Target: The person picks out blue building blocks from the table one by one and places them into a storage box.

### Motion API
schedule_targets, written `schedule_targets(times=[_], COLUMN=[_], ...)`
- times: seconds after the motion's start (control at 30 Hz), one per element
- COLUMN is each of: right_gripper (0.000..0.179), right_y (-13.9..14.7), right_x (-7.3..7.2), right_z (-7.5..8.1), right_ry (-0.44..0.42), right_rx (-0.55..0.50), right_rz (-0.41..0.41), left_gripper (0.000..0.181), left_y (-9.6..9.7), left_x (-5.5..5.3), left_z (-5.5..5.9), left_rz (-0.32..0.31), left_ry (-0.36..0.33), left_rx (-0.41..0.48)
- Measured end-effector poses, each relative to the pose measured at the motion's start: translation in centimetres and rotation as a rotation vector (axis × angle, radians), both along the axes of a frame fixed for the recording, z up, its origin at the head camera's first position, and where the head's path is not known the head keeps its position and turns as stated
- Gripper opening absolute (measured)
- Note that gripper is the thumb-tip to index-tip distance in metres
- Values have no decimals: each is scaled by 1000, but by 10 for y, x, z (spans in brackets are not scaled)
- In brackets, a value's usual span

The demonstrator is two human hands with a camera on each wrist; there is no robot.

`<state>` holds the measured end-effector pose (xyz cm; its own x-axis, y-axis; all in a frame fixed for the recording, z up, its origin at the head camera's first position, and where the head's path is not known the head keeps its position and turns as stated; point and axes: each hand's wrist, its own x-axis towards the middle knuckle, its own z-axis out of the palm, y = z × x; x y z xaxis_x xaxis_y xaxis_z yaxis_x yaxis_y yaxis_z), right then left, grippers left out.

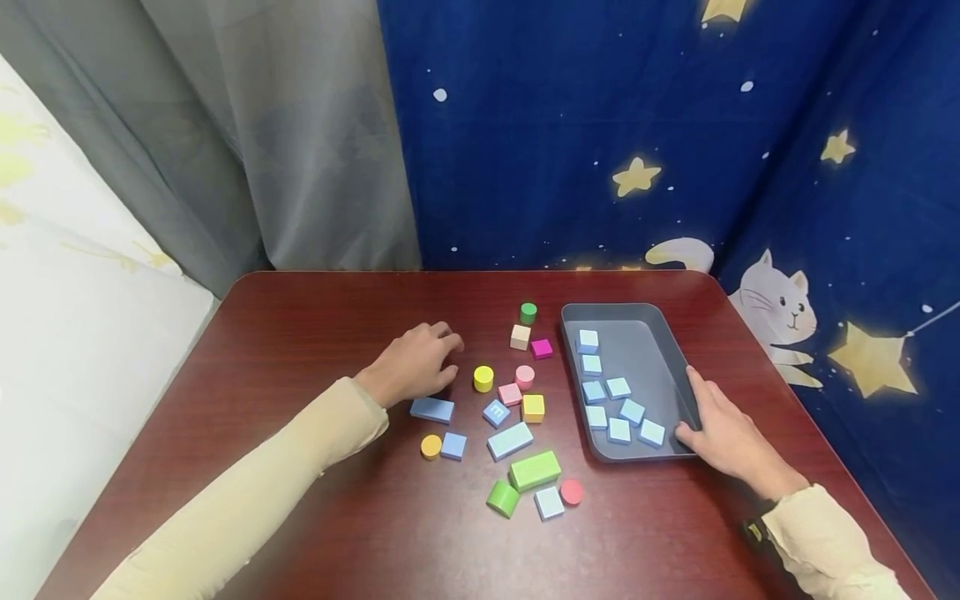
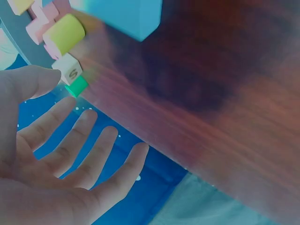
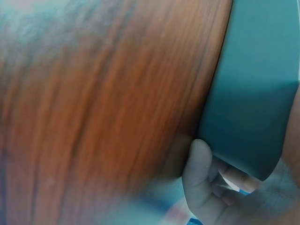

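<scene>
- Passable — table (image 1: 300, 333) left of the left grip (image 1: 411, 364); far right of the tray (image 1: 641, 348).
- Blocking — loose blocks (image 1: 510, 394) between left grip and tray; right grip (image 1: 731, 433) at the right rim (image 1: 674, 346).

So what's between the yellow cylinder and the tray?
In the head view, a pink cylinder and a pink block lie between the yellow cylinder and tray.

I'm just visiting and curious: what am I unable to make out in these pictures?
- Head view: most of the dark wrist device, covered by the right sleeve.
- Head view: the near edge of the table, cut off by the picture's bottom.
- Left wrist view: the rest of the blue block, cut off by the top edge.
- Right wrist view: the gray tray's full length, cut off at the top.
</scene>
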<state>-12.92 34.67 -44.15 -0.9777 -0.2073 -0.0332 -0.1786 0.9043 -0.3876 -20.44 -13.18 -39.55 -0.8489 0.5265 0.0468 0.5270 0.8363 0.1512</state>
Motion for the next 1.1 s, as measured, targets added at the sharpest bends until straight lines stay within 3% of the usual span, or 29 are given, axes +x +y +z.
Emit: schedule_targets(times=[0.27,0.53,0.77,1.1], right_gripper=[98,98,98,99], right_y=[1,0,0,-2], right_x=[0,1,2,-1], right_z=[2,2,-1,0], right_ry=[5,-2,9,-6], right_rx=[1,1,4,-8], right_rz=[6,2,2,0], left_gripper=[36,42,41,40], left_y=[-16,-20,-18,-18], left_x=[27,43,48,45], left_z=[-10,-28,-35,-35], left_rz=[-32,-70,-54,-59], left_ry=[-30,-45,-52,-41], left_rx=[16,6,-6,-24])
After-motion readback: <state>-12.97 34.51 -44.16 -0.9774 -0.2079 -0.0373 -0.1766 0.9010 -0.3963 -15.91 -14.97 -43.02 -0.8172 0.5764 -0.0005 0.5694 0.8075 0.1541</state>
